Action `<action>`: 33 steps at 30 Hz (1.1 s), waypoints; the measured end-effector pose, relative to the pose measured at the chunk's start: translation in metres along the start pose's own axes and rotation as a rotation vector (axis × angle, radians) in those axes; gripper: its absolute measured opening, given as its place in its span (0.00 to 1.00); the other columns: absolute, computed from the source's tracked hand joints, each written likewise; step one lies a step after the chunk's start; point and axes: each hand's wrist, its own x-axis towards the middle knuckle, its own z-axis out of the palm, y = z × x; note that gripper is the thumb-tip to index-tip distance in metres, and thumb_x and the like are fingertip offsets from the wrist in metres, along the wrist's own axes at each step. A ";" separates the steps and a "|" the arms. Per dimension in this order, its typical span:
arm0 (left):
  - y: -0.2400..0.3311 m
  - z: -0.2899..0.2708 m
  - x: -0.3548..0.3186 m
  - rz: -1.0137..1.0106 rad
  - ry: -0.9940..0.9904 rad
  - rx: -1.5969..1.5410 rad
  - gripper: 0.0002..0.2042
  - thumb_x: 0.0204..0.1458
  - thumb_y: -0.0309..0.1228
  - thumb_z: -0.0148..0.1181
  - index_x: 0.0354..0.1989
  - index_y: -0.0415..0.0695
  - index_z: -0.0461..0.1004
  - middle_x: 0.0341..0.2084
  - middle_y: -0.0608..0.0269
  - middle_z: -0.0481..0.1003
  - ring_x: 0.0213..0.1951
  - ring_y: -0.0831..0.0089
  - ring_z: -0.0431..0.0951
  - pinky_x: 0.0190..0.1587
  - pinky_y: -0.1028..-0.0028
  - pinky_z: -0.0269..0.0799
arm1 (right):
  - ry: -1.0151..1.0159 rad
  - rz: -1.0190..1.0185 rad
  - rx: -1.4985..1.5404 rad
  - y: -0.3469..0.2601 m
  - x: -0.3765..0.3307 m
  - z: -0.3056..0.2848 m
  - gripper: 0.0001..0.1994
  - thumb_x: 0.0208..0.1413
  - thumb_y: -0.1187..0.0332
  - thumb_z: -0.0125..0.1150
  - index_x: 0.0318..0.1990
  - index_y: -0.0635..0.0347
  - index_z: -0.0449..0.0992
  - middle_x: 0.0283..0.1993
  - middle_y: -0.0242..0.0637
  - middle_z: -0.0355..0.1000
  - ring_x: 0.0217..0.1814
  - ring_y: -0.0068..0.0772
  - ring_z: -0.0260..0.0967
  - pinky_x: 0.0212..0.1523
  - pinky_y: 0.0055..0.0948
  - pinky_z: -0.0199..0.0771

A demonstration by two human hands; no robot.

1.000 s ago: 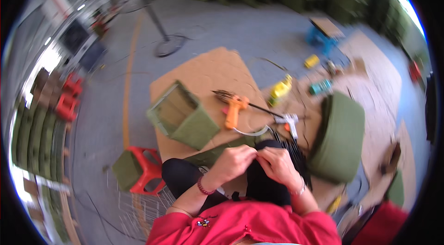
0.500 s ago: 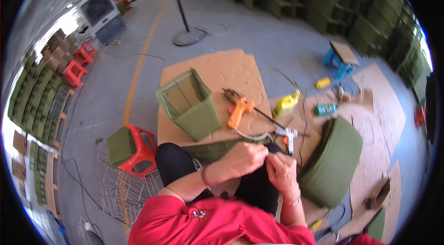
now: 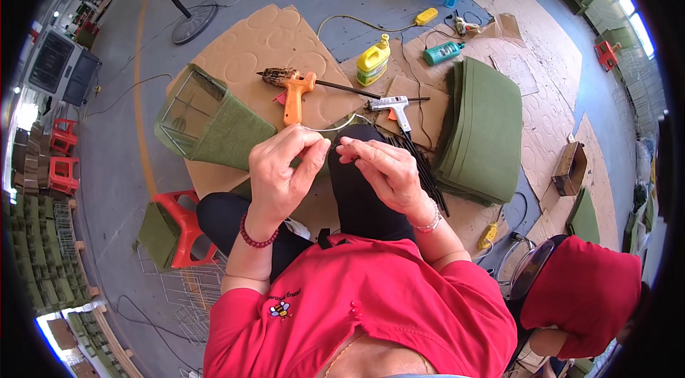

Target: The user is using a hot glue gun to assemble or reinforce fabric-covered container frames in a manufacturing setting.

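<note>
Bare left hand, thumb and forefinger pressed together, now parts from right hand, fingers loosely curled; cannot tell whether either pinches anything. Joint fingertip work apparently breaks off. From hands: orange plastic glue gun, eleven o'clock; white glue gun, two; open green fabric box, ten; stacked green fabric panels, three.

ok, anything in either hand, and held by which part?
Can't tell. The left hand has thumb and forefinger tips close together, the right hand has bent fingers; anything pinched there is hidden or too small.
</note>
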 end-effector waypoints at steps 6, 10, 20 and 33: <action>0.012 0.015 0.004 0.182 0.001 0.027 0.06 0.48 0.20 0.67 0.34 0.38 0.78 0.27 0.59 0.77 0.29 0.67 0.78 0.32 0.71 0.73 | 0.008 0.035 0.026 -0.007 -0.007 -0.004 0.22 0.52 0.85 0.58 0.57 0.67 0.70 0.45 0.46 0.77 0.41 0.42 0.78 0.41 0.34 0.78; 0.011 0.042 0.005 0.343 -0.128 0.231 0.12 0.45 0.20 0.68 0.41 0.40 0.80 0.33 0.56 0.77 0.35 0.59 0.79 0.38 0.66 0.76 | 0.143 0.204 0.031 -0.004 -0.020 -0.006 0.11 0.55 0.78 0.58 0.46 0.64 0.74 0.37 0.50 0.74 0.38 0.51 0.74 0.38 0.38 0.75; -0.022 0.082 0.013 0.434 -0.284 0.370 0.08 0.49 0.15 0.60 0.37 0.35 0.76 0.31 0.53 0.74 0.33 0.55 0.77 0.35 0.61 0.73 | 0.127 0.307 -0.059 0.008 -0.050 -0.017 0.11 0.59 0.70 0.56 0.45 0.68 0.72 0.32 0.52 0.74 0.36 0.55 0.73 0.36 0.44 0.73; -0.065 0.142 0.041 -0.023 -0.305 -0.008 0.03 0.50 0.17 0.63 0.33 0.37 0.77 0.32 0.57 0.77 0.35 0.64 0.79 0.40 0.70 0.74 | 0.596 1.274 -0.001 0.217 -0.248 -0.079 0.13 0.60 0.67 0.54 0.26 0.65 0.76 0.27 0.36 0.78 0.29 0.26 0.78 0.29 0.25 0.76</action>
